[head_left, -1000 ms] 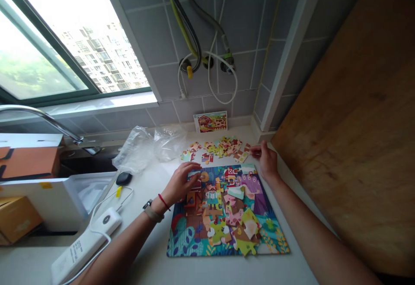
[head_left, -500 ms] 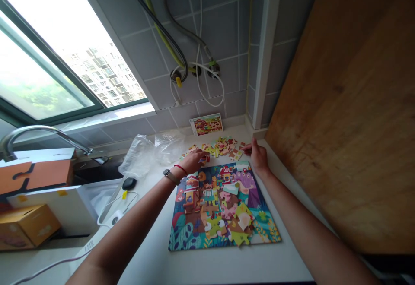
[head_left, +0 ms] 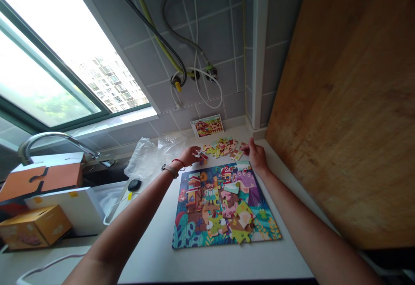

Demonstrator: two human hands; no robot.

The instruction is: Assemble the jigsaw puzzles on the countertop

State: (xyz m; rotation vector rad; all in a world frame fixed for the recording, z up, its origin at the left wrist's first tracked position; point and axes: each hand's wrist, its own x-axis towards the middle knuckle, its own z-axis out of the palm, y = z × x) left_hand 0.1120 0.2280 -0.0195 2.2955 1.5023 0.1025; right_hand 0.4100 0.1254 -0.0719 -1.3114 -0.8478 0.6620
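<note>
My left hand (head_left: 190, 156), wearing a watch and a red band, hovers at the left end of the loose puzzle pieces (head_left: 223, 147). Its fingers are bent and apart, close to a red-and-blue puzzle piece (head_left: 203, 157). At the right end of the pile, my right hand (head_left: 257, 157) has its fingers curled together by some brown pieces; whatever is between them is hidden. Nearer to me lies a colourful puzzle board (head_left: 191, 237). Joined pieces with a figure (head_left: 210, 194) lie on it, and several overlapping pieces (head_left: 241, 222) are heaped right of its middle.
A farm picture card (head_left: 207, 125) leans on the tiled wall. Clear plastic bags (head_left: 142, 157) lie left of the pieces, near a black object (head_left: 134, 185). Boxes (head_left: 42, 181) and a tap (head_left: 61, 136) are further left. A wooden panel (head_left: 340, 125) borders the right side.
My left hand has moved left, off the red-and-blue piece, and its fingers have spread. My right hand stays nearly where it was. The view has shifted slightly.
</note>
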